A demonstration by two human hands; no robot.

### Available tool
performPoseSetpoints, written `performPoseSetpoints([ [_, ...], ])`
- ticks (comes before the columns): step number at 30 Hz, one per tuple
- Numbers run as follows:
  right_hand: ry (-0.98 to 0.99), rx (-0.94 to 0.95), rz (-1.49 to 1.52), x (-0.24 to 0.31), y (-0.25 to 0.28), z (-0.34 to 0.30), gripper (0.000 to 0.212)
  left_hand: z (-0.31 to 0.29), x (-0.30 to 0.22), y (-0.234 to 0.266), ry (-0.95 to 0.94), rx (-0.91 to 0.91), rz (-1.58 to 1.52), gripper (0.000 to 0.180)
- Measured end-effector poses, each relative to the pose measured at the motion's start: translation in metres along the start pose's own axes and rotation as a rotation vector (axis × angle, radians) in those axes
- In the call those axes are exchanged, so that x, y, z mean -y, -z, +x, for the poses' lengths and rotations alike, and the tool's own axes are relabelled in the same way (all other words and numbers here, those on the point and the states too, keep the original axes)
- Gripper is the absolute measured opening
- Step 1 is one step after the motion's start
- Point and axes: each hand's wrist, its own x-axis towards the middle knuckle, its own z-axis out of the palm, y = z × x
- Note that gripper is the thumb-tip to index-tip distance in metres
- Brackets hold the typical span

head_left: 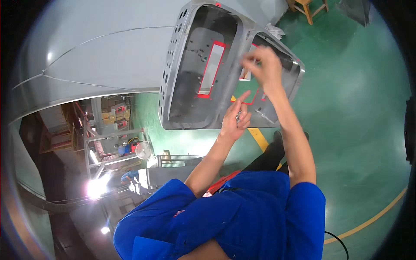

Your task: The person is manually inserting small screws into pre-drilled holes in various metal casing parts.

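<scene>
In front of me stands a grey moulded housing [240,41] with two deep recesses side by side. In the left recess, a pale rectangular panel [212,69] has a red border, with small holes and dark spots around it. My left hand [236,118] is at the housing's near edge, forefinger stretched out and the other fingers curled round small shiny metal pieces [238,115], too small to name. Over the right recess hovers my right hand [265,69], its fingertips smeared by motion; whether they hold anything cannot be made out. Red edging partly shows beneath it.
A large grey curved surface [108,52] with a thin cable across it adjoins the housing's left side. Green floor [355,130] with yellow lines lies to the right. A wooden stool [308,9] stands at the far right; a fan [143,150] and metal frames are at left.
</scene>
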Motion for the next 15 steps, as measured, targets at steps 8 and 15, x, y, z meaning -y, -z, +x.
performPoseSetpoints([
  [8, -0.074, 0.428, -0.105, 0.059, 0.054, -0.081, 0.014, -0.002, 0.016, -0.026, -0.067, 0.067, 0.051, 0.046],
  [15, -0.073, 0.472, -0.195, 0.063, 0.076, -0.068, 0.015, 0.014, 0.02, -0.044, -0.092, 0.152, 0.173, 0.049],
])
